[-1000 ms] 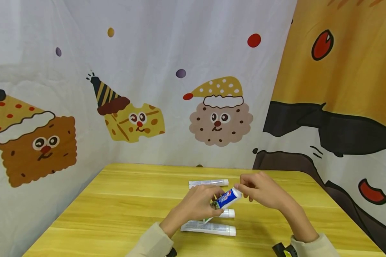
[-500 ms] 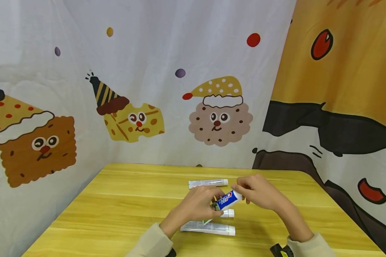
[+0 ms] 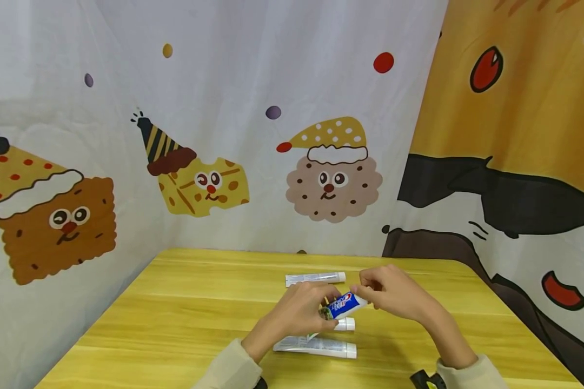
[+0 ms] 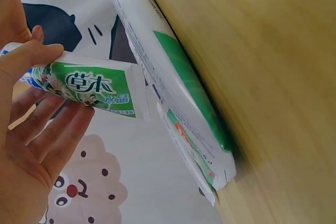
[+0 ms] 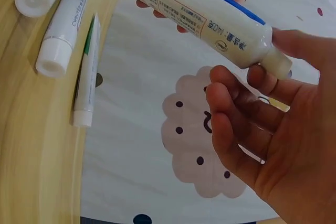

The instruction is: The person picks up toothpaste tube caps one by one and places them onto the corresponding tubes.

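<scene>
A blue, white and green toothpaste tube (image 3: pixel 344 306) is held above the table, tilted, with its cap end to the right. My left hand (image 3: pixel 303 307) grips it by its body, thumb on one face and fingers behind, as the left wrist view shows with the printed tube (image 4: pixel 97 85). At the other end, my right hand (image 3: pixel 394 292) pinches the small whitish cap (image 5: pixel 277 64) between thumb and index finger. The remaining right-hand fingers are loosely bent beside it. In the right wrist view, small print covers the back of the tube (image 5: pixel 202 22).
Three more white toothpaste tubes lie on the yellow wood-grain table (image 3: pixel 175 324): a far tube (image 3: pixel 316 279), a middle tube (image 3: pixel 345 324) partly hidden under the left hand, and a near tube (image 3: pixel 316 346). Behind the table hangs a cartoon-printed curtain (image 3: pixel 253 70).
The held tube has tipped slightly nearer to level, its cap end lower. My right hand has shifted a little left and down with the cap end. The tubes on the table have stayed put.
</scene>
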Demonstrator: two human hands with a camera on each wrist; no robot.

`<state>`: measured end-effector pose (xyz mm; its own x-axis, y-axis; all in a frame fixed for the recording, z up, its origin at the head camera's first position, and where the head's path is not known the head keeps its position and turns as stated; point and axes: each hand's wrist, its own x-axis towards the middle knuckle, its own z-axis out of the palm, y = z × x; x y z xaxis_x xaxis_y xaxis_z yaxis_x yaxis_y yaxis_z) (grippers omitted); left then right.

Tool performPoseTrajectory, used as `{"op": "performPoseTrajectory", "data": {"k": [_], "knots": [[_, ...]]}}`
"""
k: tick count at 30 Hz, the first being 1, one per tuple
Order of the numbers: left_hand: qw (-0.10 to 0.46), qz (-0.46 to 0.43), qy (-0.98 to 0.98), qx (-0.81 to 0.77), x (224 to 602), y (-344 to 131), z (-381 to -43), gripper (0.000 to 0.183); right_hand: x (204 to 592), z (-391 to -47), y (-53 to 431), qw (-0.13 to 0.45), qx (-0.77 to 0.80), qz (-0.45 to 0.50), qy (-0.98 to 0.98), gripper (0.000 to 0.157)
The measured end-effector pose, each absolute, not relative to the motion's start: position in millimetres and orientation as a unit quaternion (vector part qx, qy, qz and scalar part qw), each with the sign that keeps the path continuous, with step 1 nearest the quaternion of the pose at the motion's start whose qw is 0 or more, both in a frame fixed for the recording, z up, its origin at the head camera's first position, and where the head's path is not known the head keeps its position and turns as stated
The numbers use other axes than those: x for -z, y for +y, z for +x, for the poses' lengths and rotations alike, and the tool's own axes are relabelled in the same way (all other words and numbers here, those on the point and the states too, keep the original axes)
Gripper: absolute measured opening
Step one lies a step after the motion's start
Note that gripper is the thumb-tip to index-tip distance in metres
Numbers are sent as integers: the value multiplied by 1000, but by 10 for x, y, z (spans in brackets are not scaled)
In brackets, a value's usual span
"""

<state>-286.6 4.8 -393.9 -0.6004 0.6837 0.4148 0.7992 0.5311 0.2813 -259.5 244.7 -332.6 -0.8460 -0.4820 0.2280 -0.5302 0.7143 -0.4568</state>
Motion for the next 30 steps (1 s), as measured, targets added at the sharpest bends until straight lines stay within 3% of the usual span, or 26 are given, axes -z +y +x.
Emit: {"op": "performPoseTrajectory", "data": {"k": [20,30], "knots": [[173,-408,-866,231,3822,-48,-2891,41,3226,-2551,2508,90,-270,238,-929,35],[155,-405,-880,193,3678,-204,-3112,41,3202,-2567,2614,166,-293,227,-914,10]]}}
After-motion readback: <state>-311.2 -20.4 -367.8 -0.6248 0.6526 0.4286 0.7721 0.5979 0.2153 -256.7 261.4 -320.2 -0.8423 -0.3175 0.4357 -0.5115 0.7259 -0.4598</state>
